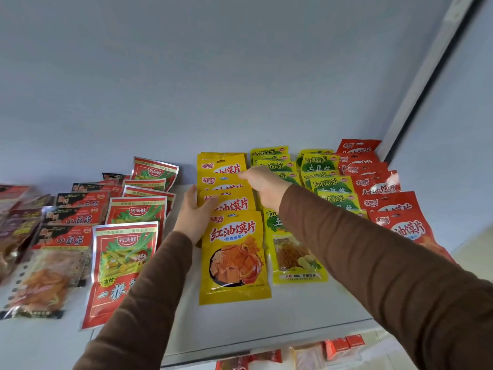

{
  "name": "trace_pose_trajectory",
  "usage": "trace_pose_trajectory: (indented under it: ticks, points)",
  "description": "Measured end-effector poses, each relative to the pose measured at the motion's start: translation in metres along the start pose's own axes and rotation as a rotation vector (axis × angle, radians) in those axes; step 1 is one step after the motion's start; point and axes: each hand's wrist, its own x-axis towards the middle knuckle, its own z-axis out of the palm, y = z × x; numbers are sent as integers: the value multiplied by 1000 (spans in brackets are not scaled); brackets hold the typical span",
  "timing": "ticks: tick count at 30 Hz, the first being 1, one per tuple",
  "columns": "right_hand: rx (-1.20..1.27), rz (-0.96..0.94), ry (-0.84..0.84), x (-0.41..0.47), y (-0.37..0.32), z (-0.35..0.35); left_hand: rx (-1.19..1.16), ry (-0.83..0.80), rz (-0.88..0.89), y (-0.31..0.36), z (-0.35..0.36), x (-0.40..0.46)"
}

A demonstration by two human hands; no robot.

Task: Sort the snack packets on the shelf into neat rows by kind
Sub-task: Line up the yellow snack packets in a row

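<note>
Left hand [192,212] grips the left edge of the yellow packet row [231,209] mid-shelf, right hand [262,186] pinches a far packet there, its fingertips hidden; the sleeve covers green packets [329,182].

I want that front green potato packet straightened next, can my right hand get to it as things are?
Probably yes. The right hand is up at the yellow row, and its sleeve lies across the front green packet. Nothing else covers the packet; pulling the arm back should bring the fingers onto it.
</note>
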Motion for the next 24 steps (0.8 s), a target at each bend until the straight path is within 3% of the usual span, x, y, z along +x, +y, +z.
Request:
trace_pose_trajectory:
  ticks: [6, 13, 18, 24]
  points:
    - [-34, -27, -11, 0, -11, 5, -168, -59, -133, 14, -3, 23]
    - [-145, -26, -63, -2, 1, -5, -87, -24, -44, 1, -5, 17]
    - [-7, 25, -90, 2, 0, -6, -57, -38, -101, 7, -8, 24]
    - [66, 39, -85, 4, -2, 0, -243, -97, -180, 2, 0, 26]
